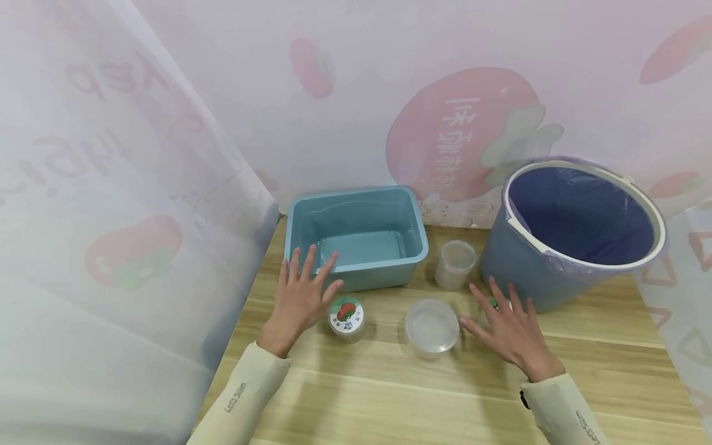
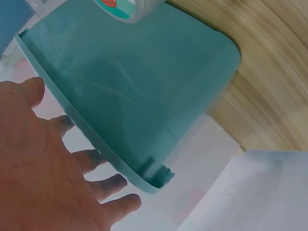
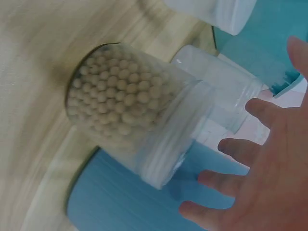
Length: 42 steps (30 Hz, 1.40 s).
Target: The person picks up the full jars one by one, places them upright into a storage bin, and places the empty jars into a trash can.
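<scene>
My left hand (image 1: 300, 298) hovers with spread fingers over the near left rim of a teal plastic basin (image 1: 356, 277). Close to its thumb stands a clear jar with a strawberry-printed lid (image 1: 346, 316). On the other side, my right hand (image 1: 510, 330) hangs, fingers apart, above a lidded jar of small beige balls (image 3: 120, 91), mostly hidden in the head view. Between the hands sits a clear round tub (image 1: 432, 329). Behind it is a clear jar (image 1: 455, 267). Neither hand holds anything.
A large blue bin (image 1: 517, 266) with a liner stands at the right rear of the wooden table (image 1: 356, 402). Printed curtain-like sheets (image 1: 345, 123) close off the back and the left side.
</scene>
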### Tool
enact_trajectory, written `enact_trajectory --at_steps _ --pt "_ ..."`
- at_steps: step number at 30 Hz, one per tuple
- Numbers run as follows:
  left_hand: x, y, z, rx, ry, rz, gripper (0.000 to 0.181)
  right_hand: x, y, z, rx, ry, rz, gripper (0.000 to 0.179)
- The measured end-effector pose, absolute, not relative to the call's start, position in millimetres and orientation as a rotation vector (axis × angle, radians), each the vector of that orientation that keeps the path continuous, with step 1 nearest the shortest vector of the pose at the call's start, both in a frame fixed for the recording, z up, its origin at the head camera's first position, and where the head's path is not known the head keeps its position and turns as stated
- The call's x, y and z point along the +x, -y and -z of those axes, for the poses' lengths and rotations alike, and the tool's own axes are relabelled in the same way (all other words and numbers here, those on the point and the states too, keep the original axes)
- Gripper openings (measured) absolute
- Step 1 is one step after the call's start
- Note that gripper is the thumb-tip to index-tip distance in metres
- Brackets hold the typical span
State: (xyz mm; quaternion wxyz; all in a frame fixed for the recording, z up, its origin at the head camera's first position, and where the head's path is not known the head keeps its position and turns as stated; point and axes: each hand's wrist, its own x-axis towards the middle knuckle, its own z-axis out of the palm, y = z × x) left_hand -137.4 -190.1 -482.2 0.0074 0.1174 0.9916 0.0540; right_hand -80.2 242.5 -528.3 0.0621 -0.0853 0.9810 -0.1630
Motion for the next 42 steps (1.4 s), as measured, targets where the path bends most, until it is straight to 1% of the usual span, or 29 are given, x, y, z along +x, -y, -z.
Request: enact_trajectory --at_steps 7,15,22,31,38,42 --pt "-136 205 488 0.347 -3.119 -0.157 0.065 -76 -247 540 -0.278 -3.001 0.488 0.079" --pt "-135 216 493 0.300 -3.103 -0.243 0.065 -72 -250 548 -0.301 -3.018 0.476 0.078" --pt "-134 223 493 0.271 -3.118 -0.235 0.065 -71 -253 554 -0.345 -3.064 0.445 0.072" --pt "-134 228 499 0.259 -3.127 -0.266 0.066 -73 -257 555 -0.339 -3.060 0.511 0.062" --pt "-136 230 506 0.299 -3.134 -0.330 0.066 -74 -258 552 -0.320 -3.029 0.513 0.060" --pt "-136 230 510 0.303 -3.144 -0.350 0.066 -74 -256 546 -0.355 -3.043 0.503 0.058"
